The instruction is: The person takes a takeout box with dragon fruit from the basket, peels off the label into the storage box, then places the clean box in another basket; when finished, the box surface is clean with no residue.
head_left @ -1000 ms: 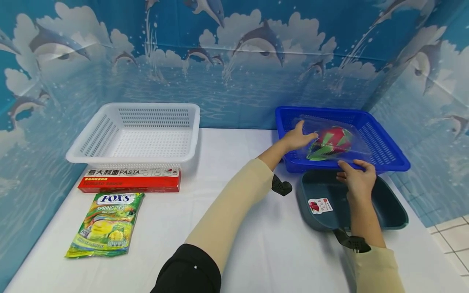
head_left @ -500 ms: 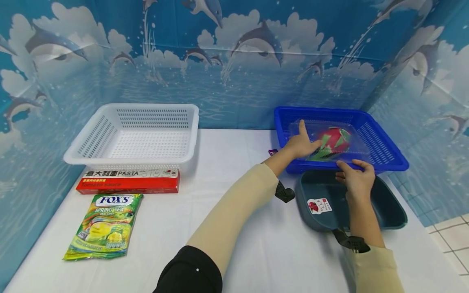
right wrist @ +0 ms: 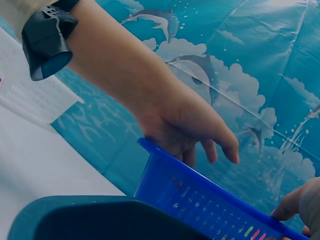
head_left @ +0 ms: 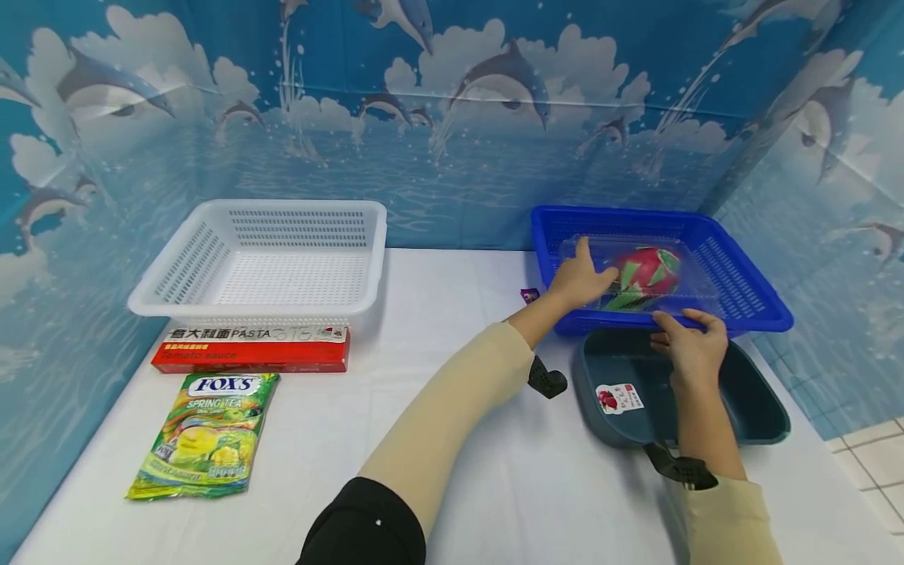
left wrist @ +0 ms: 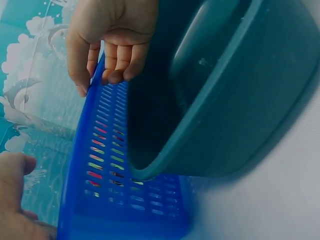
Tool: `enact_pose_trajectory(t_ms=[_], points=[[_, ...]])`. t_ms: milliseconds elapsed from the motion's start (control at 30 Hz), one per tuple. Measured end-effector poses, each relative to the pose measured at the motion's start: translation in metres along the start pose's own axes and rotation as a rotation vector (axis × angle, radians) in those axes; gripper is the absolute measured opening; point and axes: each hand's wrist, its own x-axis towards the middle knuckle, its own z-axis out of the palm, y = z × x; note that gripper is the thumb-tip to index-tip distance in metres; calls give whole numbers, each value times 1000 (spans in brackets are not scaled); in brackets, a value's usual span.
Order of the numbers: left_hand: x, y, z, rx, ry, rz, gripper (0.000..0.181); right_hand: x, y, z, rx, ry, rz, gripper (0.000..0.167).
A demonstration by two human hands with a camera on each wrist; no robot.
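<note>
A red and green dragon fruit (head_left: 648, 271) shows through a clear plastic container (head_left: 695, 286) lying inside the blue basket (head_left: 749, 282). My left hand (head_left: 575, 278) reaches over the basket's left side, at the container's left end, its thumb and index finger spread apart. In the right wrist view that left hand (right wrist: 185, 120) hangs inside the rim with relaxed fingers. At the basket's front rim is my right hand (head_left: 694, 345). From the left wrist camera, the right hand (left wrist: 112, 35) grips that rim, thumb over it and fingers curled on the outer side.
A dark green basin (head_left: 607, 428) with a label stands before the basket. To the left are a white basket (head_left: 254, 314), a red pasta box (head_left: 247, 357) and a green Fox's candy bag (head_left: 205, 435). A small purple packet (head_left: 529, 295) is partly hidden by the left arm.
The clear container with the dragon fruit has settled lower and flatter in the blue basket. My left hand has shifted slightly, its index finger now pointing up. The right hand stays at the rim.
</note>
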Motion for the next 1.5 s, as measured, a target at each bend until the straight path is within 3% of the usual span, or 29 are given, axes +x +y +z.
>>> enact_pose_trajectory(t_ms=[167, 367, 500, 700, 967, 1167, 1333, 1500], points=[[-7, -8, -4, -136, 95, 104, 75, -1, 1, 0, 3, -6, 9, 43], [-16, -21, -16, -235, 163, 133, 70, -4, 5, 2, 3, -26, 31, 44], [-28, -20, -27, -254, 150, 153, 68, -3, 6, 2, -11, -22, 15, 43], [-51, -11, -46, -274, 76, 210, 65, -1, 5, 3, -19, -38, 10, 44], [-87, -27, -85, -149, -13, 287, 66, -4, 4, 1, -47, -55, 22, 44], [-107, -43, -106, -123, 21, 351, 62, 1, 1, -6, -101, -70, -1, 47], [-124, -55, -119, -76, 43, 392, 60, 5, -4, -10, -231, -99, -14, 45], [-144, -78, -136, 8, 60, 432, 58, 3, -10, -10, -331, -83, -61, 38]])
